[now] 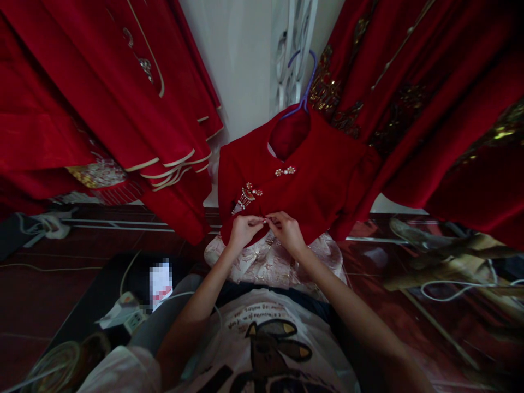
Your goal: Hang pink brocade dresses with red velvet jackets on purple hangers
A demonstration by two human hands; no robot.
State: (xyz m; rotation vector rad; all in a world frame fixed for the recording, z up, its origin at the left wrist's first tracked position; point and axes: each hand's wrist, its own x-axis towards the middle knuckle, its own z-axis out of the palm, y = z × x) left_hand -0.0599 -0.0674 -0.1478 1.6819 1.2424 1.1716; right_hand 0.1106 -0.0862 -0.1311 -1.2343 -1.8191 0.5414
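Note:
A red jacket (303,185) hangs in front of me on a purple hanger (305,101). Its front carries a pearl-like beaded fastener (285,171) near the neckline and a beaded ornament with dangling strands (245,196) lower on the chest. My left hand (245,230) and my right hand (289,234) meet at the jacket's lower front edge. Both pinch a small beaded fastener (266,220) between their fingertips, which cover most of it. Pale patterned fabric (282,262) spreads below the hands.
Red garments with light piping (176,147) hang at the left, and red garments with gold decoration (409,109) hang at the right. A white metal rack (301,33) holds the hanger. A power strip (135,321) lies at lower left. A white cable (450,292) loops at the right.

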